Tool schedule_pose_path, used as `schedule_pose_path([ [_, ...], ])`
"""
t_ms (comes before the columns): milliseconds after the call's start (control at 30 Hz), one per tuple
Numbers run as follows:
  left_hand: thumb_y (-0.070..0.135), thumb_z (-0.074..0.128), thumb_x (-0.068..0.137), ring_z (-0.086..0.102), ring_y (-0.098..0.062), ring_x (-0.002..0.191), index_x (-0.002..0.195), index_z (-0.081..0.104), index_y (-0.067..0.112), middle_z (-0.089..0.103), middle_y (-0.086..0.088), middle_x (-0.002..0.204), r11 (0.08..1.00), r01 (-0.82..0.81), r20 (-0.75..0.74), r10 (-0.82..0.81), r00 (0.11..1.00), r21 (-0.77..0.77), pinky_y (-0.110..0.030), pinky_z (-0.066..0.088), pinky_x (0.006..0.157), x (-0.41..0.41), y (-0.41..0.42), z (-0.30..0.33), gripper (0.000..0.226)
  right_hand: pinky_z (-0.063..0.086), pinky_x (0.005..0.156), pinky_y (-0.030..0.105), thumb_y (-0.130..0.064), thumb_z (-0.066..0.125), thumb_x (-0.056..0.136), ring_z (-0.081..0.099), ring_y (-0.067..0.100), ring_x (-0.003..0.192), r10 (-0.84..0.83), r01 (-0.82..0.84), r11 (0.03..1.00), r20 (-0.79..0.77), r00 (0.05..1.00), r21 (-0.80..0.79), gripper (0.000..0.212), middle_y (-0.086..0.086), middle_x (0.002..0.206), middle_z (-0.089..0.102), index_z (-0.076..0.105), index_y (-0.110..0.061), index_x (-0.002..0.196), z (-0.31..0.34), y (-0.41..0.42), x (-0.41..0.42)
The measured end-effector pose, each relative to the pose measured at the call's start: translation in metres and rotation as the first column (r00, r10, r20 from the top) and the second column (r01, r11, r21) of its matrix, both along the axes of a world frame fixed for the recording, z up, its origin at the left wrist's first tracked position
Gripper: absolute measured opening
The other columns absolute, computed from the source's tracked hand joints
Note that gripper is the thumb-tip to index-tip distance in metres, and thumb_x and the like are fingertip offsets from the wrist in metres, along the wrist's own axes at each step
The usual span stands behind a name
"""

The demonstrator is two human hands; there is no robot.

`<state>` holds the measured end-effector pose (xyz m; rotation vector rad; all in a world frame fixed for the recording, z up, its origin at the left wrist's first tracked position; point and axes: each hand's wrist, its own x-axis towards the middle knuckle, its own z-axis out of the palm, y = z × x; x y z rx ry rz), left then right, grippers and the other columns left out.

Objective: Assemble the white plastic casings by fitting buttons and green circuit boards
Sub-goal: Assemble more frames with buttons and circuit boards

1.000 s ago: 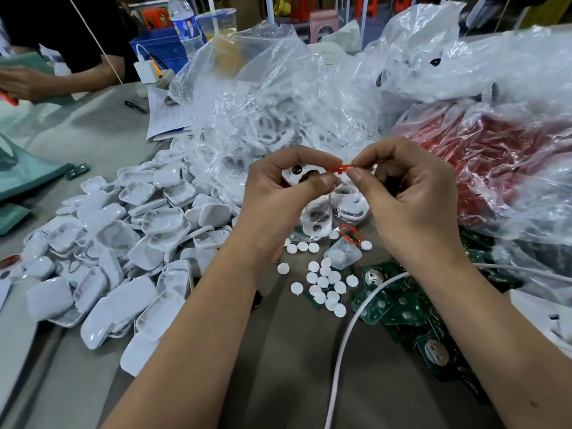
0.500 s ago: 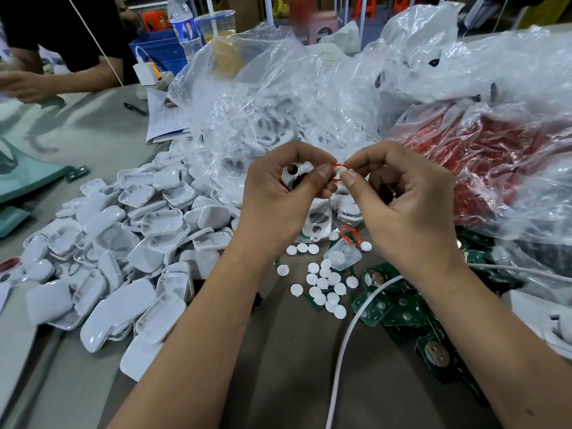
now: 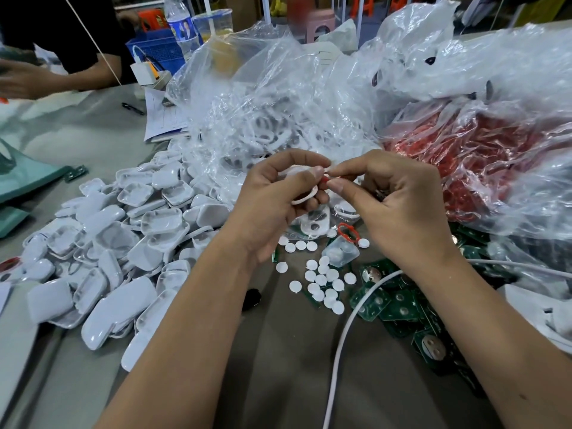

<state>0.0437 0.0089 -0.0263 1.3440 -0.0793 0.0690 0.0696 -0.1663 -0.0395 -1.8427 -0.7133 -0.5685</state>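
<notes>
- Hands meet above the table's middle: left hand point(image 3: 278, 196) curls round a white casing point(image 3: 305, 198), thumb on top; right hand point(image 3: 399, 205) pinches a small red ring point(image 3: 324, 180) against the casing's upper edge, fingertips of both hands touching.
- Step in hand, by my reading: seating the red ring on the casing, before button and board go in. How far it is seated is hidden behind the thumbs.
- Buttons point(image 3: 322, 281), white discs, lie scattered on the table just below the hands; green boards point(image 3: 393, 305) are heaped to their right, toward the right edge, a white cable point(image 3: 340, 351) running over them.
- Spare red ring point(image 3: 346, 232) lies beside a clear packet near the buttons.
- Casing pile point(image 3: 102, 252) fills the left half; plastic bags point(image 3: 309, 97) of parts crowd the far edge.
- Next move likely calls for: right hand freeing itself, picking one button flat-side right, left hand keeping the casing's open face up.
</notes>
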Motion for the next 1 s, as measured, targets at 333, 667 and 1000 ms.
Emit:
schedule_pose_path([
  [333,0.014,0.074,0.094,0.065,-0.016,0.063,0.089,0.072,0.014,0.066,-0.006,0.080,0.938,-0.173,0.194,0.117,0.974,0.301,-0.026,0.046,0.051,0.001,-0.005,-0.003,0.006,0.063,0.069,0.030,-0.017,0.083,0.088,0.076,0.024,0.072,0.173,-0.088,0.960,-0.315,0.933,0.267,0.011,-0.007,0.086,0.080,0.079,-0.027,0.088,-0.004,0.001,0.004],
  [667,0.016,0.070,0.097,0.062,-0.015,0.064,0.087,0.062,0.011,0.061,-0.002,0.073,0.973,-0.046,0.069,0.032,0.997,0.226,-0.024,0.043,0.051,-0.003,-0.006,0.000,0.014,0.042,0.050,0.005,-0.013,0.073,0.094,0.059,-0.002,0.052,0.352,-0.204,0.905,-0.388,0.852,0.373,0.011,-0.011,0.073,0.067,0.072,-0.021,0.088,-0.002,0.000,0.002],
  [1000,-0.001,0.039,0.103,0.065,-0.027,0.082,0.113,0.057,0.000,0.065,-0.017,0.096,0.981,0.073,-0.112,-0.095,0.989,-0.182,-0.030,0.055,0.069,-0.002,-0.009,0.006,0.021,0.032,0.039,0.013,-0.010,0.069,0.099,0.040,0.001,0.042,0.261,-0.002,0.900,-0.535,0.803,0.436,0.014,-0.011,0.059,0.056,0.066,-0.017,0.087,0.002,0.000,0.001],
])
